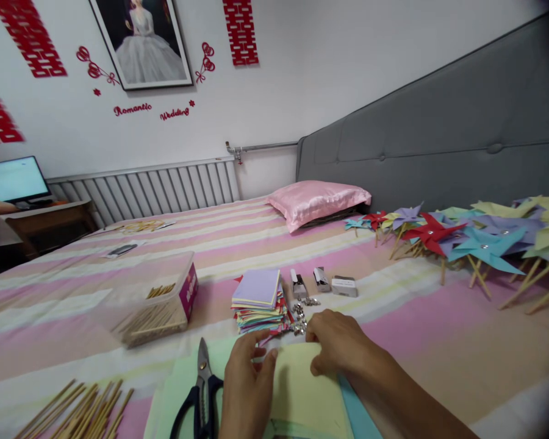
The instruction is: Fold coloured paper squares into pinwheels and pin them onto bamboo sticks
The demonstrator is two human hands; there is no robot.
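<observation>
At your far left a loose bundle of wooden sticks [77,411] lies on the striped bedspread [439,347], well apart from your hands; next come the black-handled scissors [201,393], blades pointing away from you, just beside your left hand [247,387]; that hand sits knuckles up, fingers curled down, its fingertips pinching the near-left part of the yellow paper sheet's [302,390] far edge; the sheet lies flat directly under and between both hands, its long axis running away from you toward the stack of coloured paper squares [260,302], which stands just beyond your fingertips; your right hand [336,344] reaches in from the lower right, forearm angled across the blue sheet [359,414], palm down, fingers bent and pressing or gripping the same far edge of the yellow sheet; both hands are on it, the right slightly farther forward; small metal pins [299,320] lie touching-close ahead of the right hand; finished pinwheels [462,238] sit well apart at your right.
</observation>
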